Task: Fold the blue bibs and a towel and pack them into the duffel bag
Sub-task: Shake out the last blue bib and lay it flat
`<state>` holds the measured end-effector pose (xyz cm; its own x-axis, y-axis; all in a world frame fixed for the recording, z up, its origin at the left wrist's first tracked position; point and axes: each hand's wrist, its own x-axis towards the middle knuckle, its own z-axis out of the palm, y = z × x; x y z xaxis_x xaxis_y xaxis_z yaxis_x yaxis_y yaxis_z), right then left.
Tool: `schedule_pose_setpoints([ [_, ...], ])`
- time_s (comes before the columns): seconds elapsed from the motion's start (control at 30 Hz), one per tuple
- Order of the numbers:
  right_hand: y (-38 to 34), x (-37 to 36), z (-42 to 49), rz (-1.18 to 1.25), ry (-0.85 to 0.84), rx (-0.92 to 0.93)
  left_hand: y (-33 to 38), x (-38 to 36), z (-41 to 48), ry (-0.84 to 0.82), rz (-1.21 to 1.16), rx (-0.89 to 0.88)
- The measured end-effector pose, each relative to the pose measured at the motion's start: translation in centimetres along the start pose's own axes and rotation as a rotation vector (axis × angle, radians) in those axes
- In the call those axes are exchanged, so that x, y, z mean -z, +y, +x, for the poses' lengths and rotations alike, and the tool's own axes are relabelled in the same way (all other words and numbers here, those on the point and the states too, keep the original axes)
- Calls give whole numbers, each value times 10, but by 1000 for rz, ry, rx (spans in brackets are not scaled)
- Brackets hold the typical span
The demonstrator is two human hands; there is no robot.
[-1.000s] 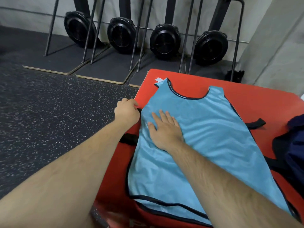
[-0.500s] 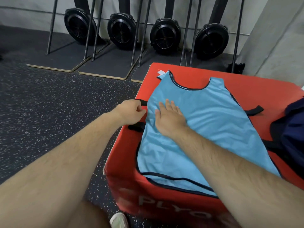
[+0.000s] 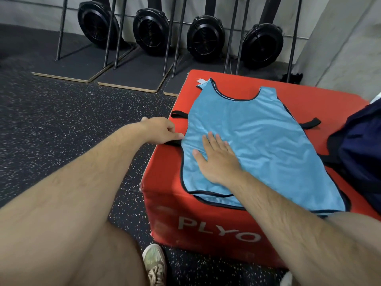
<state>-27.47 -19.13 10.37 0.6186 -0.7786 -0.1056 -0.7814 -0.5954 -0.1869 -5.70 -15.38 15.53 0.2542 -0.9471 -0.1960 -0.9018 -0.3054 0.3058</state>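
**Blue bib spread flat on the red box, both hands at its left side**

I see the blue bib [image 3: 247, 145] lying flat on top of the red box [image 3: 206, 221], neck opening toward the far wall and hem at the near edge, where it just overhangs the front. My right hand [image 3: 216, 159] lies palm down on the left part of the bib, fingers straight and slightly spread, pressing on the cloth and gripping nothing. My left hand [image 3: 162, 131] is at the bib's left edge, fingers curled, the fingertips at the black-trimmed side seam; it looks like a pinch on the edge, but I cannot tell for sure how much cloth it has.

The dark blue duffel bag [image 3: 358, 153] sits on the right end of the box, just beside the bib, with its black strap [image 3: 312, 122] reaching out from under the bib's right side. White letters reading "PLYO" show on the front of the box. A shoe [image 3: 154, 265] stands on the speckled floor [image 3: 61, 124] by the box's near corner. Four black fan wheels [image 3: 206, 38] line the wall behind.
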Motion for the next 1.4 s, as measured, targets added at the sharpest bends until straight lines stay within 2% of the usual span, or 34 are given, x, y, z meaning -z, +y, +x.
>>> schedule_pose_setpoints([
  [0.1, 1, 0, -1, -16, 0, 1, -1, -4, 1, 13, 66, 26],
  [0.17, 1, 2, -1, -3, -12, 3, 0, -7, 0, 20, 7, -33],
  [0.3, 0, 17, -19, 56, 13, 77, 4, -6, -13, 139, -150, -155],
  [0.43, 0, 30, -55, -7, 38, 226, 23, -20, -45, 217, -88, -235],
  [0.57, 8, 20, -89, -24, 2, 227, 61, -56, -91, 196, 81, -337],
  [0.67, 15, 6, -106, 60, 77, 182, 78, -68, -122, 182, 58, -357],
  [0.8, 12, 10, -117, 138, 215, 296, 74, -72, -144, 144, 103, -385],
  [0.93, 20, 15, -123, -27, 111, 357, 67, -78, -145, 173, 224, -463],
  [1.0, 24, 18, -124, -68, 117, 372, 64, -77, -141, 226, 240, -500],
  [1.17, 33, 24, -128, -55, 129, 297, 59, -66, -139, 233, 257, -439],
  [1.27, 32, 23, -130, -77, 163, 295, 67, -77, -139, 355, 295, -513],
  [1.4, 29, 19, -133, -138, 202, 333, 88, -95, -135, 282, 240, -578],
])
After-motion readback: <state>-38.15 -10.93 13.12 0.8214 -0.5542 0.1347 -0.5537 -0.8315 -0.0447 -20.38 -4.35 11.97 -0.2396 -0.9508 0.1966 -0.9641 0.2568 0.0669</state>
